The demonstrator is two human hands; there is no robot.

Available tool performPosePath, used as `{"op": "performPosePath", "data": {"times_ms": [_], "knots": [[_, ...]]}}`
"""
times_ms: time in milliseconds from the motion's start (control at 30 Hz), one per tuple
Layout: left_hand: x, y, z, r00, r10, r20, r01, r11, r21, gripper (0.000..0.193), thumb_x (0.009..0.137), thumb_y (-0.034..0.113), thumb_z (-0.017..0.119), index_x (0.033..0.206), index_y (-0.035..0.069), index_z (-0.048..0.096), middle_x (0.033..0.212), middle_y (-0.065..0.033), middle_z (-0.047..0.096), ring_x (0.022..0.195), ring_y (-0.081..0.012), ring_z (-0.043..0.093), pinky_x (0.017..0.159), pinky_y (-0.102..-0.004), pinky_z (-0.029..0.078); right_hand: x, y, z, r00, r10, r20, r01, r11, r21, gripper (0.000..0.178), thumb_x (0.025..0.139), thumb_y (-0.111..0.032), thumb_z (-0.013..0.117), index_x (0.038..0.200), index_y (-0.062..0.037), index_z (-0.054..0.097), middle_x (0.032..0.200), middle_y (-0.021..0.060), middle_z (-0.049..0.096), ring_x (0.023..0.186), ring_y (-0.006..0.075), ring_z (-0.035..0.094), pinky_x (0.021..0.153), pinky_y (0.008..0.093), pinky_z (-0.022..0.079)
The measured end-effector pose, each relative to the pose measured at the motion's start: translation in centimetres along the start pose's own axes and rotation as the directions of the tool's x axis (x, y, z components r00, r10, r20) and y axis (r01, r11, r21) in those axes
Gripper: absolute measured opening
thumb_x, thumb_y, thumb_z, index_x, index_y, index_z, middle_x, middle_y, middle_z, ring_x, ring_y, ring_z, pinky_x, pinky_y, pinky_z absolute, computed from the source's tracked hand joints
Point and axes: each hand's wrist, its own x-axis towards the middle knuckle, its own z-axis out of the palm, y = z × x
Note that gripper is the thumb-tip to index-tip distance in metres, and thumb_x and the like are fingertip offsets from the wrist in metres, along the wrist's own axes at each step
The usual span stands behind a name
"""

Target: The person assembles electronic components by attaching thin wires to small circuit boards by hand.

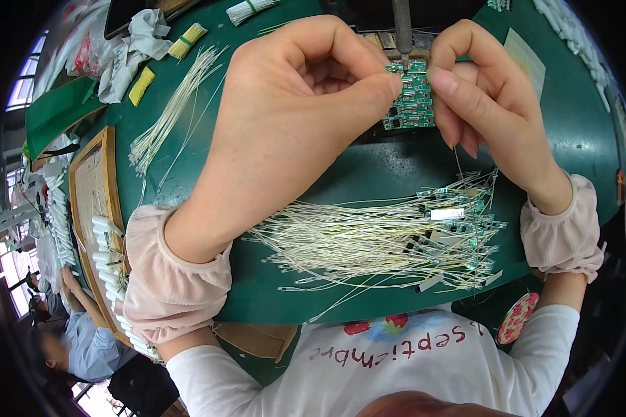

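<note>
A soldering iron (402, 31) points down from the top edge, its tip at the upper end of a green circuit board panel (412, 104) made of several small boards. My left hand (306, 104) is closed in a pinch at the panel's upper left; what lies between thumb and forefinger is too small to make out. On the panel's right side, my right hand (483, 97) pinches a thin solder wire (460, 167), which trails down from the fingers. Below both hands lies a large pile of white and yellowish wires (355, 236) with small boards at their right ends.
Loose white wires (181, 108), a yellow sponge (141, 86) and a tied yellow wire bundle (188, 40) lie at the left. A wood-framed tray (111, 174) stands beyond the table's left edge. White tubes (570, 42) line the far right. Another person (94, 347) sits at lower left.
</note>
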Motion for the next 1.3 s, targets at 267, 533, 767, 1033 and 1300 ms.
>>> {"op": "performPosePath", "data": {"times_ms": [267, 533, 767, 1033, 1300], "knots": [[-0.2, 0.8, 0.1, 1.0, -0.008, 0.018, 0.007, 0.999, 0.047, 0.008, 0.081, 0.0, 0.067, 0.082, 0.003, 0.06, 0.096, -0.0026, 0.06, 0.081, -0.0045, 0.055, 0.076, -0.0173, 0.043, 0.1, -0.1, -0.1, 1.0, 0.014, 0.013, -0.014, 1.0, 0.005, 0.014, 0.095, -0.022, 0.048, 0.096, -0.0088, 0.044, 0.056, -0.0001, 0.051, 0.041, 0.0013, 0.038, 0.037, 0.0142, 0.025], [-0.2, 0.6, 0.2, 0.999, -0.035, 0.018, 0.033, 0.998, 0.061, 0.007, 0.081, -0.001, 0.066, 0.081, 0.002, 0.06, 0.096, -0.003, 0.06, 0.081, -0.0041, 0.054, 0.074, -0.0163, 0.043, 0.0, 0.3, -0.1, 0.997, 0.051, 0.051, -0.053, 0.998, 0.035, 0.014, 0.094, -0.02, 0.051, 0.097, -0.0073, 0.047, 0.058, -0.0007, 0.052, 0.043, 0.0009, 0.041, 0.038, 0.0138, 0.026], [-0.7, 0.3, 0.2, 0.998, 0.008, 0.065, -0.017, 0.989, 0.144, 0.008, 0.08, -0.006, 0.065, 0.081, -0.001, 0.059, 0.095, -0.005, 0.058, 0.08, -0.0045, 0.053, 0.072, -0.018, 0.043, -0.3, 0.6, 0.1, 0.987, 0.078, 0.141, -0.092, 0.991, 0.097, 0.013, 0.091, -0.016, 0.058, 0.094, -0.0041, 0.054, 0.061, -0.0035, 0.052, 0.048, -0.0002, 0.045, 0.039, 0.0136, 0.029], [-0.8, 0.7, 0.1, 0.973, 0.13, 0.189, -0.196, 0.901, 0.387, 0.011, 0.075, -0.009, 0.063, 0.079, -0.003, 0.056, 0.088, -0.0065, 0.056, 0.081, -0.0115, 0.055, 0.072, -0.0225, 0.045, -0.8, 1.0, 0.6, 0.985, 0.025, 0.173, -0.047, 0.991, 0.125, 0.011, 0.09, -0.012, 0.058, 0.093, -0.0022, 0.053, 0.063, -0.0047, 0.05, 0.049, -0.0002, 0.045, 0.039, 0.0142, 0.029], [-1.2, 1.7, 0.0, 0.912, 0.279, 0.301, -0.41, 0.637, 0.652, 0.018, 0.066, -0.005, 0.066, 0.08, 0.0, 0.056, 0.081, -0.0109, 0.053, 0.08, -0.0288, 0.055, 0.074, -0.0323, 0.044, -0.8, 0.7, 0.8, 0.973, 0.113, 0.201, -0.124, 0.991, 0.04, 0.008, 0.09, -0.008, 0.056, 0.087, -0.0027, 0.051, 0.058, -0.0036, 0.049, 0.048, -0.0004, 0.042, 0.04, 0.0162, 0.028]]}}
